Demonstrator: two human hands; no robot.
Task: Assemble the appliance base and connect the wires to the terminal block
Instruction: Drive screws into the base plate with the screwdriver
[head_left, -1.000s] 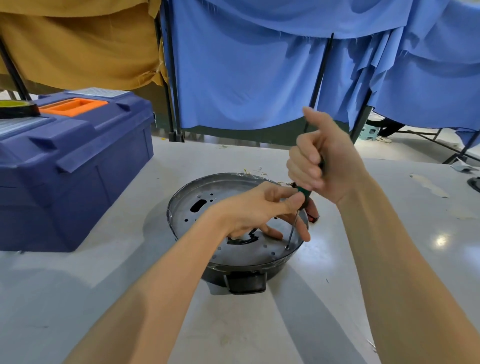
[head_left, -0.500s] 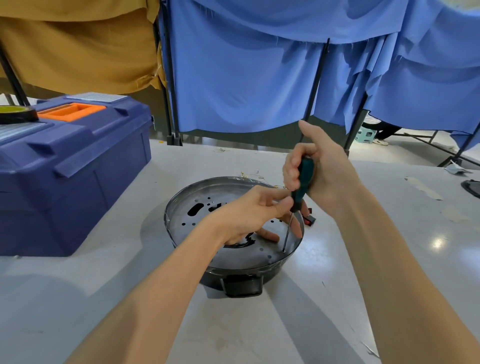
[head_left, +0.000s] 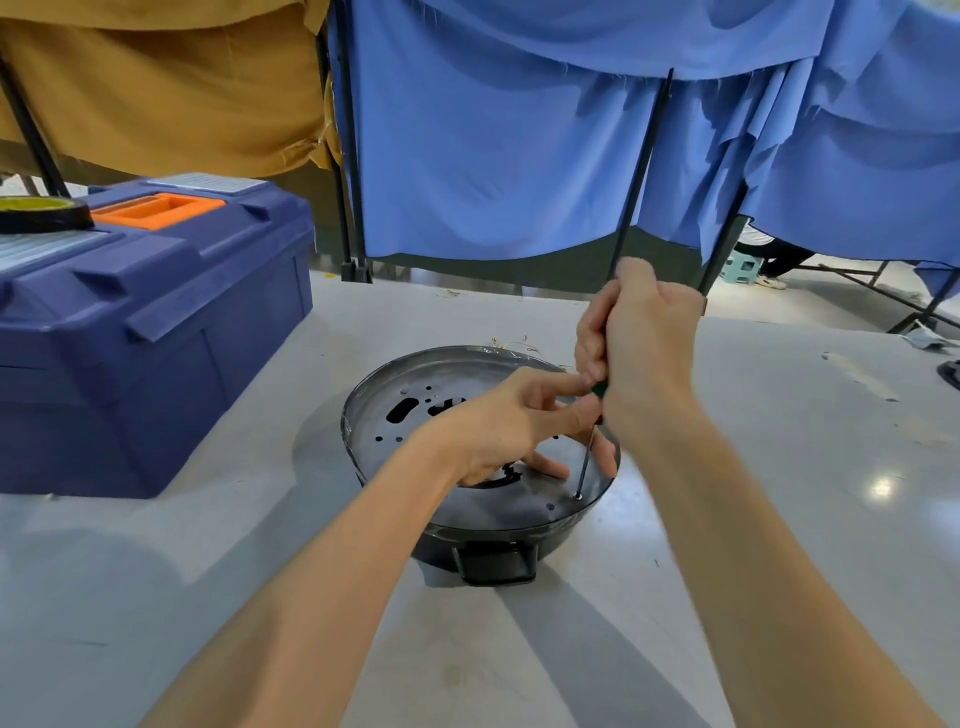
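Round dark-grey metal appliance base (head_left: 493, 506) sits mid-way across the pale grey bench (head_left: 260, 571), both hands on it.
Left hand (head_left: 504, 426) rests spread fingertips on its perforated plate; right hand (head_left: 644, 353) is clenched round a green-handled screwdriver (head_left: 586, 462), its tip on a small silver screw (head_left: 578, 496). Farther left stands a blue plastic toolbox (head_left: 156, 338).

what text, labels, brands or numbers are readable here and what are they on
No text can be read anywhere.
The blue toolbox shows no legible brand or label, and the tape roll on its lid and the metal appliance base bear no visible markings.
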